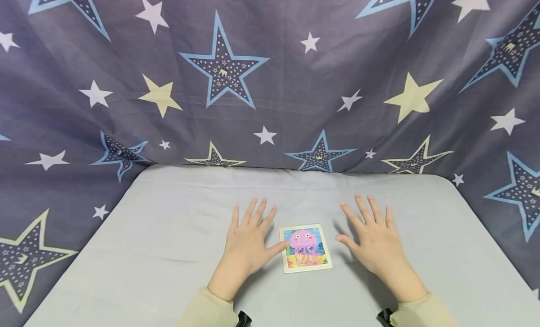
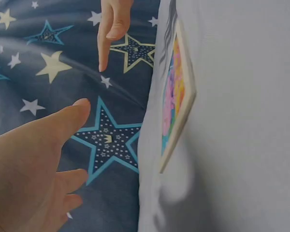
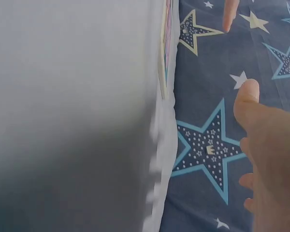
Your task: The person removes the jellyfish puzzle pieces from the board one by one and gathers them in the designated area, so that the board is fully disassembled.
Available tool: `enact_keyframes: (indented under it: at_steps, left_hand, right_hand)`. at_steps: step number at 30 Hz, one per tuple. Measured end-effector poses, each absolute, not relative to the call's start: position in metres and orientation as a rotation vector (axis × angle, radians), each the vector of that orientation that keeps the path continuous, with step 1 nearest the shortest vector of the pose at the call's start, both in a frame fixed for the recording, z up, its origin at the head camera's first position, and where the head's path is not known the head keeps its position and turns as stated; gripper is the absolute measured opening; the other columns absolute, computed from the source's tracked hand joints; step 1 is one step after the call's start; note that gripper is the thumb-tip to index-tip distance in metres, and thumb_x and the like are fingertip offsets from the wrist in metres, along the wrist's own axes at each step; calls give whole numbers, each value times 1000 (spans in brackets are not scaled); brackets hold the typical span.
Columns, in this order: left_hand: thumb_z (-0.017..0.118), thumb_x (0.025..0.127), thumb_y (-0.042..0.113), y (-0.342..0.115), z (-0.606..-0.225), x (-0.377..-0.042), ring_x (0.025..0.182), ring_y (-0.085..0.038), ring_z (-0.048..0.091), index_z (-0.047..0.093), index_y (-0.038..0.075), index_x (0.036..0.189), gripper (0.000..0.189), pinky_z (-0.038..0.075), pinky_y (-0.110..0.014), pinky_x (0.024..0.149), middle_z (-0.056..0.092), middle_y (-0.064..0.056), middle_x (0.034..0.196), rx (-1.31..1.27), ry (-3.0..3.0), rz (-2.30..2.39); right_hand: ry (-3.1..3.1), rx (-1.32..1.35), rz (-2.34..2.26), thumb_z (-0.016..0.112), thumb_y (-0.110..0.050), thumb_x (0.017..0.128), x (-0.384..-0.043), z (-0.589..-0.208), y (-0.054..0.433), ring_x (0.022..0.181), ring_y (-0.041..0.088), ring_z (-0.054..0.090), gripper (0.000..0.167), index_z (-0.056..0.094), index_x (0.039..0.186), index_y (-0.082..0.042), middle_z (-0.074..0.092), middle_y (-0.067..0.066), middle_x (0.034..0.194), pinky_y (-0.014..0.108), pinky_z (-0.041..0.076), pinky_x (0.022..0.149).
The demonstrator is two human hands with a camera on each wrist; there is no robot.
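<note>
A small square picture board (image 1: 305, 248) with a pale frame lies flat on the grey cloth, showing a pink jellyfish over a blue and yellow sea floor. To its left, my left hand (image 1: 249, 245) is spread with straight fingers, its thumb tip overlapping the board's left edge in the head view. On the other side, my right hand (image 1: 374, 242) is also spread, its thumb pointing toward the board with a gap between. Both wrist views show the hands raised above the cloth, holding nothing. In the left wrist view the board (image 2: 179, 92) appears at a steep slant.
The board lies on a table covered in light grey cloth (image 1: 139, 252). Behind and around it hangs a dark grey-purple curtain (image 1: 278, 92) printed with blue, yellow and white stars. Beige sleeves (image 1: 211, 310) and black wrist straps (image 1: 243, 319) show at the bottom.
</note>
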State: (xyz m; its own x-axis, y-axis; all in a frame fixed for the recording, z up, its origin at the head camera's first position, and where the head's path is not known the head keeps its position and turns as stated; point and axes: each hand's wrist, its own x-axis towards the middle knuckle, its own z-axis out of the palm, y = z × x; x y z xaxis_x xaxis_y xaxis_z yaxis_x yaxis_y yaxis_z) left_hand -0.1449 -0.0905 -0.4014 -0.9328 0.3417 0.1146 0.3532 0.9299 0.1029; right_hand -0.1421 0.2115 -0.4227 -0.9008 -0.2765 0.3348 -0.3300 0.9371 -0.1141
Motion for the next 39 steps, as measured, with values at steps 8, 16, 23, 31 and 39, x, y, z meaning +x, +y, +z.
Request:
enact_keyframes:
  at_steps: [8,16,23,31,39]
  left_hand:
    - [49,87,74,-88,-419,-149,150,-31,12,40,18,153,87,4,-61,118,23,-9,162,-636,-3103,-266]
    - [62,78,75,-84,-431,-149,149,-31,19,44,10,150,99,18,-62,117,30,-10,160,-677,-3245,-394]
    - [77,69,68,-83,-433,-152,147,-32,23,41,6,150,108,22,-61,115,34,-11,157,-713,-3256,-496]
    - [84,65,61,-88,-431,-167,145,-33,29,40,6,150,110,26,-57,116,37,-13,154,-789,-3215,-620]
    - [85,63,61,-86,-435,-173,143,-32,30,43,8,148,108,24,-52,118,37,-13,152,-840,-3193,-667]
  right_hand:
    - [-2823,486,247,62,-55,91,-144,-427,198,148,41,13,74,37,154,-24,20,13,163,65,7,116]
    - [-2875,568,266,62,-54,92,-146,-428,183,147,39,19,74,37,154,-24,25,13,161,64,15,116]
    - [-2886,682,276,63,-54,91,-149,-431,173,142,40,32,73,40,153,-23,33,14,158,64,25,113]
    - [-2884,881,243,63,-58,89,-163,-428,161,139,36,38,71,47,149,-23,41,12,153,61,31,112]
    - [-2843,1140,364,70,-42,91,-174,-422,151,124,26,51,53,59,137,-17,56,8,135,49,42,106]
